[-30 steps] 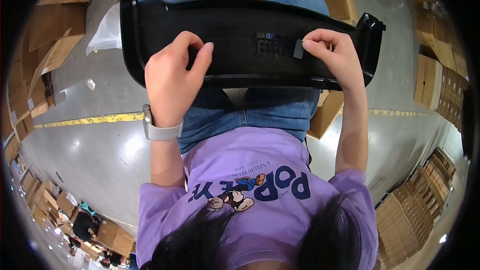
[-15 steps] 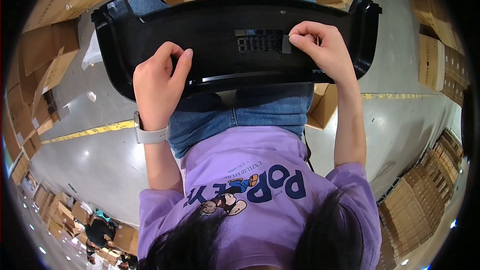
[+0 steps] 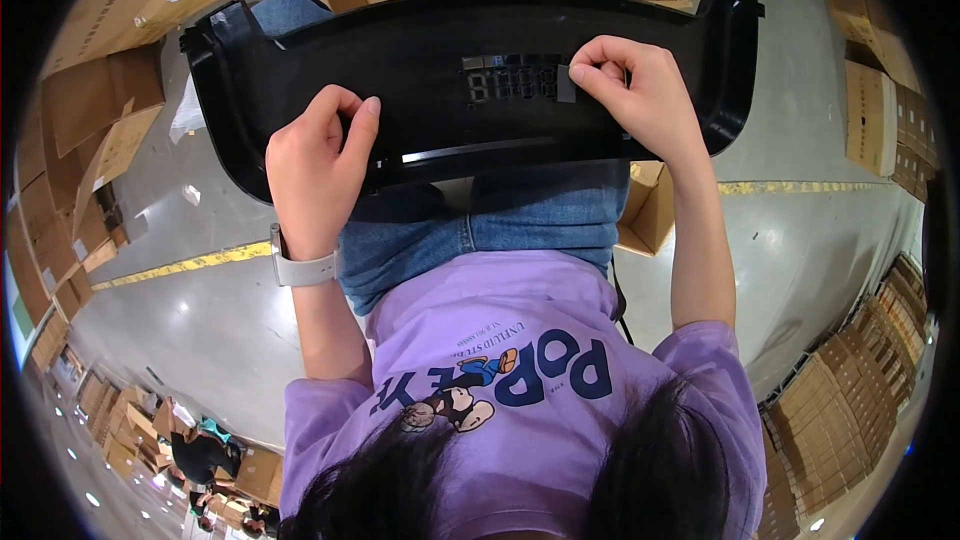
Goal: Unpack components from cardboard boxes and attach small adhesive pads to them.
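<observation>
Black plastic panel lies across the person's denim-clad lap toward twelve o'clock, the left hand at nine o'clock curled over its near edge with thumb on top, the right hand at two o'clock pinching a small grey tab beside the raised characters.
</observation>
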`<state>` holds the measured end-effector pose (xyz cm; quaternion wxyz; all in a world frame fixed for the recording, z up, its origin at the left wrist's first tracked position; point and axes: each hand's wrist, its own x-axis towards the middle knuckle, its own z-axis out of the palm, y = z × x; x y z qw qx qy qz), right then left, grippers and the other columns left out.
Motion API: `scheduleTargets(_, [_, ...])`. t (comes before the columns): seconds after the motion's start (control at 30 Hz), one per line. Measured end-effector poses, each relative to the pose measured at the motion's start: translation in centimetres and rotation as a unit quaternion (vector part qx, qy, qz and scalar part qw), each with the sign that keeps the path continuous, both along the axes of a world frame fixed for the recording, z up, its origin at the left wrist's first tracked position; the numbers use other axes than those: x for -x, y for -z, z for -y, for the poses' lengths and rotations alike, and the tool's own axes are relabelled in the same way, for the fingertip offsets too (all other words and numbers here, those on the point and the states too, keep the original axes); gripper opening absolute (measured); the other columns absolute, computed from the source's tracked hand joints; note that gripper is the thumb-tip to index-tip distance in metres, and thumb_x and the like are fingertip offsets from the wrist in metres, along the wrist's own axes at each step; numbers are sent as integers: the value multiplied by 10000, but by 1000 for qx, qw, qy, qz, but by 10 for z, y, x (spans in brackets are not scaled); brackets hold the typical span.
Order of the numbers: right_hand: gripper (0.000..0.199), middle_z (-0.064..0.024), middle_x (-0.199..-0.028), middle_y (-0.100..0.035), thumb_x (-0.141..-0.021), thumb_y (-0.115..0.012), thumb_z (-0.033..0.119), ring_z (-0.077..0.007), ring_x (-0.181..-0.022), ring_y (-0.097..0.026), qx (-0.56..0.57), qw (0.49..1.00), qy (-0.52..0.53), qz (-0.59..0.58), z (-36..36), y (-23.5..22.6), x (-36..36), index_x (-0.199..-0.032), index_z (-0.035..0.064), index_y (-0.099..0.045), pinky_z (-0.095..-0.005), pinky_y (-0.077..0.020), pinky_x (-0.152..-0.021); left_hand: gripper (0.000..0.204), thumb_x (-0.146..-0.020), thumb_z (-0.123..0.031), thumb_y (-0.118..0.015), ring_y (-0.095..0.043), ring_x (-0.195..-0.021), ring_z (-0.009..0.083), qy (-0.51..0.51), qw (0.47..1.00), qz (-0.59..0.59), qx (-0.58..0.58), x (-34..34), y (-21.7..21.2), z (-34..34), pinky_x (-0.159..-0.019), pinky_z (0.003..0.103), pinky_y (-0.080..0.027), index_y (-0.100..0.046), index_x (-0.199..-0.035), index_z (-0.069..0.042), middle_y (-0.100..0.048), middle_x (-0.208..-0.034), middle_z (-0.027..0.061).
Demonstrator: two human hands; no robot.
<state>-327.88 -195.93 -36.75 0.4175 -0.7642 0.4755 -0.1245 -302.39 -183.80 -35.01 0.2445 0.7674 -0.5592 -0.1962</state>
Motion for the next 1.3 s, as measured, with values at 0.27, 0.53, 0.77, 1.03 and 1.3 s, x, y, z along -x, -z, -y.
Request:
scheduleTargets(0.27, [128,24,-566,-459,-791,-595,147,-55,-535,-397,-50,997,-18,48,7,4,7,-793,21,-618,-213,-333,-508,179,-803,-184,-632,-370,-408,107,2,1000,-7,2,0,0,-1,-423,235,-287,-579,-705,-44,-421,-464,23])
scheduleTargets(0.53, [118,54,-581,-441,-799,-592,132,-28,-553,-359,-46,997,-29,52,8,6,4,-778,16,-599,-195,-301,-508,180,-803,-187,-632,-371,-406,109,2,1000,3,2,0,1,1,-421,237,-284,-580,-703,-45,-416,-462,25])
scheduleTargets(0.77, [121,32,-537,-414,-786,-603,133,-39,-519,-353,-2,1000,-13,24,2,5,2,-772,12,-604,-205,-302,-488,177,-798,-184,-635,-363,-406,109,4,1000,2,1,0,3,0,-422,241,-281,-578,-705,-44,-409,-462,28])
scheduleTargets(1.03, [131,-61,-518,-540,-773,-615,188,-180,-456,-527,84,995,-27,-52,-8,-9,-4,-734,64,-633,-276,-411,-472,174,-794,-172,-636,-366,-401,119,-6,1000,-5,-3,3,2,-4,-417,248,-289,-574,-707,-36,-407,-462,43])
scheduleTargets(1.3, [388,-128,-515,-524,-695,-705,375,-292,-506,-549,134,985,-24,-105,18,-12,-11,-571,47,-540,-339,-440,-500,184,-785,-175,-626,-530,-465,276,-3,1000,-5,0,3,-6,10,-435,345,-390,-548,-671,-53,-507,-510,119])
